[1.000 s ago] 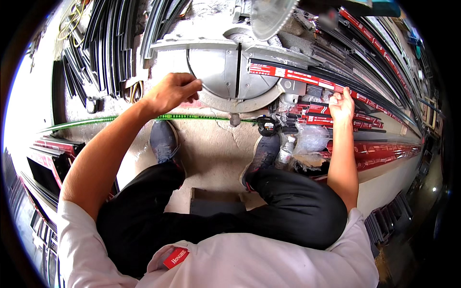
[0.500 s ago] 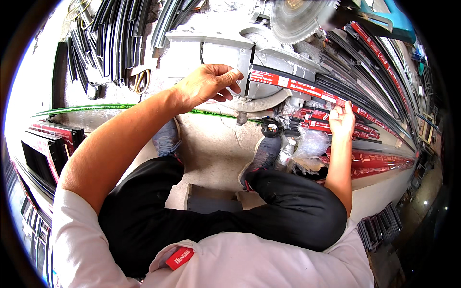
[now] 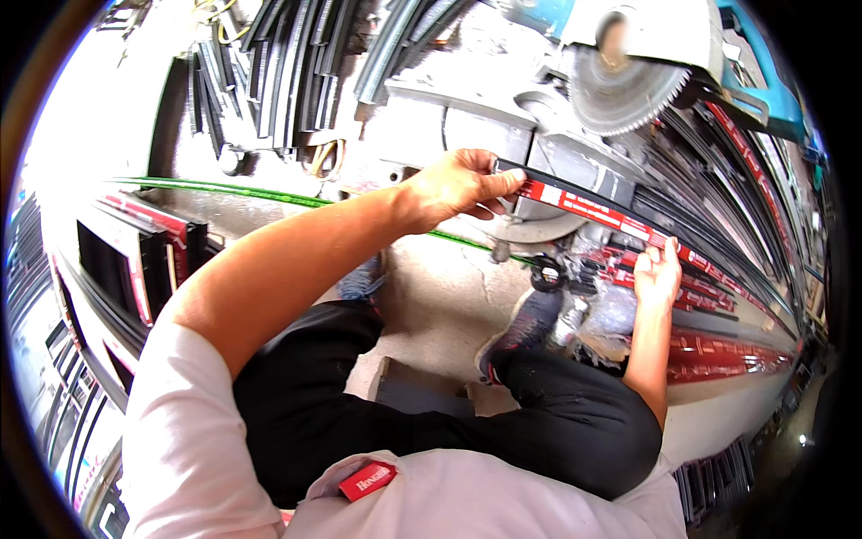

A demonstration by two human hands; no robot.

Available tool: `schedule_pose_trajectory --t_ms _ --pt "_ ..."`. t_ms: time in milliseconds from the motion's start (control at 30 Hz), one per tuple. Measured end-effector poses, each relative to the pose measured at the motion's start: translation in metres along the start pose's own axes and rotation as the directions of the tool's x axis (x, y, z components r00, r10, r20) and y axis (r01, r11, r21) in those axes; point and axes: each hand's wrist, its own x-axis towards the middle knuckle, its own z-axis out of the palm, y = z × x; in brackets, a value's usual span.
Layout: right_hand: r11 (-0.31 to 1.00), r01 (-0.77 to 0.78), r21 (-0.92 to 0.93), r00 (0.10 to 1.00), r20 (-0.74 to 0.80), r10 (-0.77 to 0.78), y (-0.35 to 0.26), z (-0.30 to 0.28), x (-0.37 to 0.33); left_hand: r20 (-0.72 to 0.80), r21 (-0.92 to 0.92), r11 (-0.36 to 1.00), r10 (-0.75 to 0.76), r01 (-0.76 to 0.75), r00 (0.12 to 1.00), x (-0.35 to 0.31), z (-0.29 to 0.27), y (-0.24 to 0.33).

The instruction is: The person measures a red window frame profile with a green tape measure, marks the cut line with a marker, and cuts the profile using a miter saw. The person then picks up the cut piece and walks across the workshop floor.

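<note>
The left hand (image 3: 453, 191) covers part of the near end of the red-and-black profile (image 3: 593, 210), whose far end is too small to tell. The left forearm (image 3: 287, 244) hides some green measuring tape (image 3: 224, 189) and part of the left shoe (image 3: 361, 280). The upper edge crops the saw head (image 3: 669, 36); the blade hub (image 3: 613, 41) is blurred.

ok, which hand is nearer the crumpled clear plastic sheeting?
Right. In the picture, the right hand is just up and right of the sheeting; the left hand is farther, up and left, at the end of the long black strip with a red face.
</note>
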Motion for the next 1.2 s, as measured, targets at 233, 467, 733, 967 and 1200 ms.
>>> schedule_pose_trajectory --t_ms 233,467,733,967,1200 --pt "0.999 -0.022 -0.037 0.999 -0.038 0.02 0.033 0.04 -0.018 -0.097 0.067 0.996 0.072 -0.065 0.993 -0.008 -0.035 -0.002" --pt "0.994 -0.088 -0.06 0.99 0.107 0.094 0.036 0.046 -0.006 -0.186 0.054 0.994 0.103 -0.095 0.977 -0.025 -0.086 0.013" --pt "0.996 -0.026 0.091 0.987 0.161 0.011 -0.02 -0.012 0.067 -0.345 -0.186 0.938 0.217 -0.293 0.913 -0.06 -0.169 0.024" --pt "0.984 -0.004 0.178 0.999 0.054 -0.005 -0.051 -0.038 0.089 -0.566 -0.2 0.847 0.31 -0.492 0.764 -0.08 -0.222 0.018" --pt "0.973 0.024 0.23 0.998 -0.059 -0.011 -0.061 -0.032 0.084 -0.708 -0.25 0.712 0.327 -0.656 0.625 -0.095 -0.282 0.003"
